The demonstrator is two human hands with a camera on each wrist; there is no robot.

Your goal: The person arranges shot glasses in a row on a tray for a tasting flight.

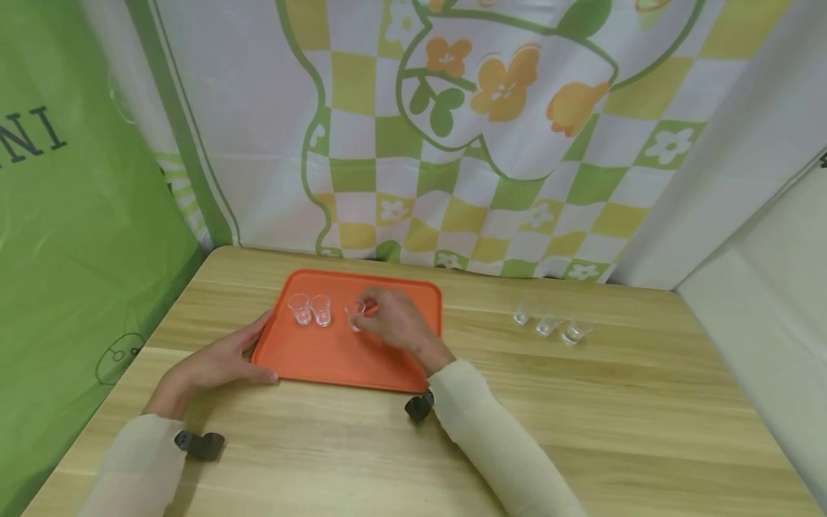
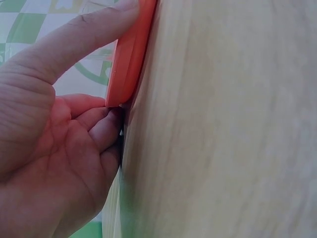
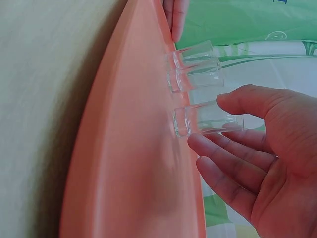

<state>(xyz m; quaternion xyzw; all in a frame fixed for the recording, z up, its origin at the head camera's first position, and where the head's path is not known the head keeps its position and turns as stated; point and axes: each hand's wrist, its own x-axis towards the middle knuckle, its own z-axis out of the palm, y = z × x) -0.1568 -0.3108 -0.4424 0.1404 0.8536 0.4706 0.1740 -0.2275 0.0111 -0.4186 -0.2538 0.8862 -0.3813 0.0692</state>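
An orange tray (image 1: 336,366) lies on the table, its near-left corner between the thumb and fingers of my left hand (image 1: 216,366). In the left wrist view, the thumb presses one side of the tray edge (image 2: 130,64) and the bent fingertips touch the other. My right hand (image 1: 397,319) holds a small clear shot glass (image 1: 354,310) upright between thumb and fingers. The base of this shot glass (image 3: 182,122) is at the tray surface; whether it bears weight I cannot tell. Two more shot glasses, one (image 1: 299,309) and another (image 1: 321,310), stand side by side on the tray's left.
Right of the tray, three clear shot glasses, the left one (image 1: 521,314), the middle one (image 1: 546,325) and the right one (image 1: 575,331), stand in a slanting row on the wooden table (image 1: 581,431). A patterned curtain (image 1: 452,194) hangs behind the table, and green cloth (image 1: 77,251) hangs at left.
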